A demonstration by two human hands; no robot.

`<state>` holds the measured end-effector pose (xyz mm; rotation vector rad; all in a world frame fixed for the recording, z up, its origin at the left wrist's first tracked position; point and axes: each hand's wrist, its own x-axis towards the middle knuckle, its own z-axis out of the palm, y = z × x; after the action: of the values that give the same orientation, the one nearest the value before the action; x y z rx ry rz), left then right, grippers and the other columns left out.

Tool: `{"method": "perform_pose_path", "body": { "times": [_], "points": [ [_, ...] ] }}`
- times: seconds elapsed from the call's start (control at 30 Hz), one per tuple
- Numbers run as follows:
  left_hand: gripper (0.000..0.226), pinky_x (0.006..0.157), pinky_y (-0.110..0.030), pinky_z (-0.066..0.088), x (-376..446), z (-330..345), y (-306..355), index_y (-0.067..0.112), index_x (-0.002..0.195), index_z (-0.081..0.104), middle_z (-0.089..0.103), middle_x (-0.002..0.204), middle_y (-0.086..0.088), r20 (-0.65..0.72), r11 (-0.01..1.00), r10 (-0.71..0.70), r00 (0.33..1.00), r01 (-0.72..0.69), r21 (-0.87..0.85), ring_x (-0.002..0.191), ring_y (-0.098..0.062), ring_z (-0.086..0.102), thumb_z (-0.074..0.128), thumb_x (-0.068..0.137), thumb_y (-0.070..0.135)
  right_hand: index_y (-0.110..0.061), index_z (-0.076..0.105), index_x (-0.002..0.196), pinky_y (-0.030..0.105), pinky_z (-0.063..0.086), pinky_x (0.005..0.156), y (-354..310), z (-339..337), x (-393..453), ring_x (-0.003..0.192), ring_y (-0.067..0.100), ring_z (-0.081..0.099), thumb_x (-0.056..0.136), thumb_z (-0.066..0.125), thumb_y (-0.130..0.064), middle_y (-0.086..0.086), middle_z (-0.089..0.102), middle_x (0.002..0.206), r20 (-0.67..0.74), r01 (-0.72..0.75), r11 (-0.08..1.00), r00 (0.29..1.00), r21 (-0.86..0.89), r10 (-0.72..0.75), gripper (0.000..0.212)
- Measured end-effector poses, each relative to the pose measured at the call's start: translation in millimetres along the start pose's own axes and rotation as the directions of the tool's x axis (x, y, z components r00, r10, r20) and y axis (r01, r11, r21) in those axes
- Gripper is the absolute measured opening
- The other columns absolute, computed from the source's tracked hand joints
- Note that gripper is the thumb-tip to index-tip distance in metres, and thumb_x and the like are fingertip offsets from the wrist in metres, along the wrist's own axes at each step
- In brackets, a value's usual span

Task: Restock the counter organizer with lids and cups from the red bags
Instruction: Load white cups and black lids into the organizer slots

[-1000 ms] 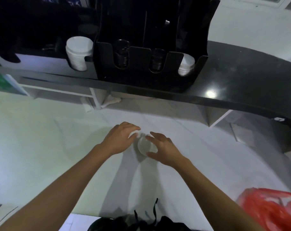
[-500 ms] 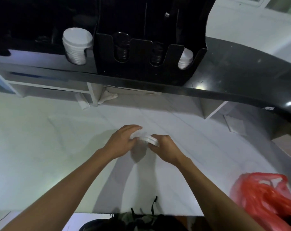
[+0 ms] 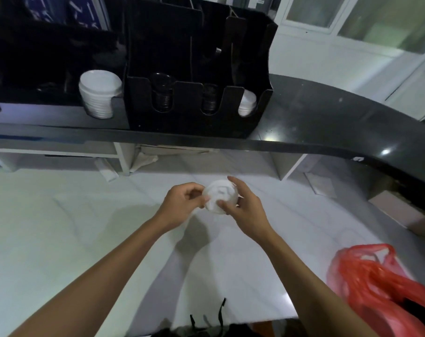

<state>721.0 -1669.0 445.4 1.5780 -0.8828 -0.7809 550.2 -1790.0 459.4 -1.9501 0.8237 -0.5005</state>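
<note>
Black counter [image 3: 328, 122] overhangs ahead; red bag [image 3: 381, 283] right.

You are looking at a dim, bluish-tinted picture with soft detail throughout. The brightest areas are the frosted window panes [image 3: 386, 23] at the upper right, slightly washed out. Small white glints sit on the glossy curved black countertop [image 3: 352, 122], which bends strongly toward the right edge from wide-angle distortion. The tall black slotted organizer [image 3: 196, 69] and the area left of it sink into near-black, with little detail. On the pale white floor [image 3: 48, 227] your forearms cast soft grey shadows below the hands. The crumpled red plastic bag [image 3: 376, 288] at lower right looks smeared and oversaturated, and the white stack you hold is blown out.
</note>
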Motion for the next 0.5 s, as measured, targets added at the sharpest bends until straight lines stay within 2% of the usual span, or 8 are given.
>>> {"method": "perform_pose_path", "body": {
  "times": [0.07,0.13,0.2,0.23,0.3,0.37,0.5],
  "points": [
    [0.006,0.069,-0.029,0.053,1,2,8,0.015,0.096,0.075,0.075,0.083,-0.005,-0.030,0.999,-0.040,0.999,0.039,-0.030,0.070,-0.017,0.068,0.073,0.090,0.016,-0.036,0.044,0.145,0.031,0.056,0.092,0,2,0,0.119,0.011,0.057,0.087,0.077,-0.035,-0.013,0.054,0.139,-0.049,0.058,0.995,0.997,-0.080,-0.062,0.067],
    [0.008,0.072,-0.034,0.055,3,2,15,0.018,0.098,0.076,0.076,0.084,-0.003,-0.056,0.996,-0.082,0.995,0.080,-0.040,0.074,-0.020,0.070,0.071,0.092,0.021,-0.035,0.037,0.151,0.029,0.046,0.106,-2,4,0,0.139,0.010,0.040,0.089,0.074,-0.036,-0.012,0.036,0.157,-0.039,0.164,0.962,0.984,-0.217,-0.176,0.072],
    [0.010,0.076,-0.037,0.057,5,2,19,0.021,0.099,0.076,0.076,0.084,-0.002,-0.069,0.994,-0.103,0.992,0.100,-0.045,0.078,-0.023,0.072,0.069,0.094,0.024,-0.030,0.032,0.155,0.022,0.034,0.109,-5,5,-1,0.147,0.012,0.028,0.090,0.073,-0.037,-0.007,0.020,0.165,0.001,0.307,0.872,0.943,-0.382,-0.332,0.077],
    [0.011,0.077,-0.037,0.057,6,1,22,0.021,0.100,0.077,0.076,0.083,-0.001,-0.071,0.994,-0.104,0.992,0.101,-0.044,0.078,-0.023,0.071,0.069,0.094,0.025,-0.026,0.032,0.155,0.023,0.033,0.110,-6,4,-1,0.148,0.016,0.026,0.089,0.073,-0.038,-0.003,0.017,0.166,0.023,0.374,0.809,0.912,-0.453,-0.408,0.078],
    [0.014,0.079,-0.037,0.058,8,0,27,0.021,0.102,0.078,0.076,0.082,0.000,-0.071,0.996,-0.092,0.993,0.091,-0.021,0.076,-0.019,0.071,0.067,0.095,0.028,-0.021,0.036,0.154,0.034,0.035,0.115,-6,3,1,0.149,0.021,0.026,0.087,0.075,-0.039,0.002,0.016,0.167,0.062,0.459,0.711,0.859,-0.533,-0.509,0.079],
    [0.016,0.079,-0.040,0.058,9,0,33,0.020,0.102,0.079,0.075,0.080,-0.001,-0.067,0.997,-0.079,0.995,0.078,-0.018,0.075,-0.021,0.071,0.067,0.095,0.030,-0.018,0.043,0.150,0.045,0.038,0.114,-3,2,4,0.149,0.025,0.028,0.086,0.077,-0.038,0.005,0.021,0.165,0.075,0.500,0.668,0.827,-0.551,-0.557,0.074],
    [0.016,0.080,-0.041,0.058,15,0,49,0.023,0.099,0.079,0.075,0.078,0.001,-0.045,0.998,-0.057,0.997,0.058,0.033,0.076,-0.022,0.071,0.067,0.096,0.033,-0.018,0.055,0.141,0.049,0.042,0.110,-5,-9,10,0.147,0.025,0.032,0.087,0.076,-0.038,0.006,0.032,0.161,0.074,0.530,0.632,0.796,-0.565,-0.601,0.061]
  ]
}}
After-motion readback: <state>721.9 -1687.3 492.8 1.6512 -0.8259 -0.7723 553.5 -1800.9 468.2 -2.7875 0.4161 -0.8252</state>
